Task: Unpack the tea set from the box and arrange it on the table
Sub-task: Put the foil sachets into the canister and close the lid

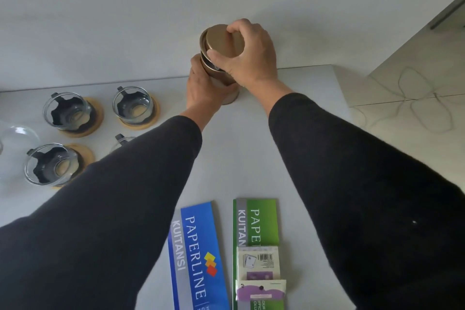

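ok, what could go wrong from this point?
1. The gold tin stands at the table's far edge by the wall; the right hand working its lid could tip it, though the left hand steadies it.
2. The left sleeve hangs close over a glass cup and could knock it.
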